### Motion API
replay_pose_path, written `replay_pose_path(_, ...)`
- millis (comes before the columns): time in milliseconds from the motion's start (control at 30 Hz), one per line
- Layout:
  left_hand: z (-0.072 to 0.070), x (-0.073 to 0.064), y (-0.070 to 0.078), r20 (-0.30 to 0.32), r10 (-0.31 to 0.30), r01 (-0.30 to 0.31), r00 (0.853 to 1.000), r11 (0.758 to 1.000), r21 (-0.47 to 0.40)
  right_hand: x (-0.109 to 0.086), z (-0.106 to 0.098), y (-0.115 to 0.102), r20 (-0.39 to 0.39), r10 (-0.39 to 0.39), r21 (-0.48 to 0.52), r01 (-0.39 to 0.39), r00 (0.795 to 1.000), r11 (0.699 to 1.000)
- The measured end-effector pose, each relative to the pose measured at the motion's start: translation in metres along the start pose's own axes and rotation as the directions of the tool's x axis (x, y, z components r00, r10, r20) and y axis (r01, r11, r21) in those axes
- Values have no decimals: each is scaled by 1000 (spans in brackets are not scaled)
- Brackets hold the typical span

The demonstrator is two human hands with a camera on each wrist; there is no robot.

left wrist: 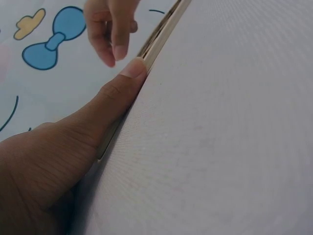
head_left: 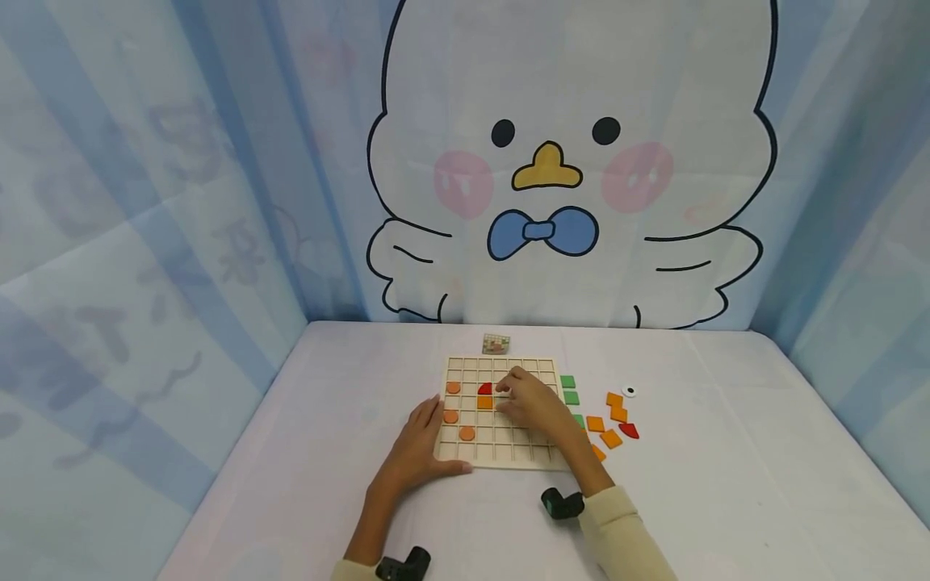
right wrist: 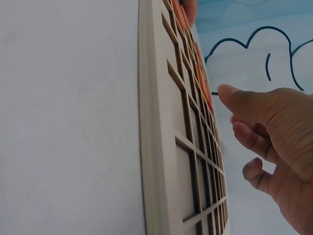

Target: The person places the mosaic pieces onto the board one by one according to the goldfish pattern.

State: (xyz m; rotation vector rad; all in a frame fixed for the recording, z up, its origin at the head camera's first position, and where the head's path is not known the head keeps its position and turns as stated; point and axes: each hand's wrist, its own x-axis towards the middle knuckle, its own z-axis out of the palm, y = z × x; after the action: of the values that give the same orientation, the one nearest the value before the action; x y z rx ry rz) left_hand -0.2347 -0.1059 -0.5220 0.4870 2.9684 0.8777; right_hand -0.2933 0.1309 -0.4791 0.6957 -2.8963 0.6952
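Observation:
A pale wooden grid board (head_left: 501,462) lies on the table with three orange discs (head_left: 467,433), a red quarter-round piece (head_left: 484,389) and an orange square (head_left: 484,403) in its cells. My left hand (head_left: 417,448) rests at the board's near left corner, fingers along the left side. Its straight thumb (left wrist: 110,100) lies against the front edge. Above the board, just right of the red and orange pieces, hovers my right hand (head_left: 534,403). Its thumb and loosely bent fingers stand apart, and no piece shows between them (right wrist: 274,132). The right forearm hides some cells.
Green squares (head_left: 568,382) line the board's right side. Further right lie several orange squares (head_left: 611,439), a red quarter-round piece (head_left: 629,431) and a white disc with a black centre (head_left: 630,391). Behind the board is a small patterned card (head_left: 496,344). Printed curtains surround the table.

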Motion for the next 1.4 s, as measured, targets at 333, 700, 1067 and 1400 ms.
replay_pose_path(333, -1, -3, -2, 3, -23, 23, 1000, 1000, -22, -12, -17, 19, -27, 7, -19, -7, 1000, 1000)
replay_pose_path(700, 2, -1, -4, -13, 0, -1, 1000, 1000, -19, -34, -32, 58, -94, 68, -20, -70, 993, 997)
replay_pose_path(1067, 3, -1, -4, -15, 2, -3, 1000, 1000, -12, -63, -55, 98, -162, 311, -51, -323, 936, 945)
replay_pose_path(1400, 5, 0, -3, -21, 13, -13, 1000, 1000, -15, -77, -63, 119, -246, 531, -58, -560, 811, 827)
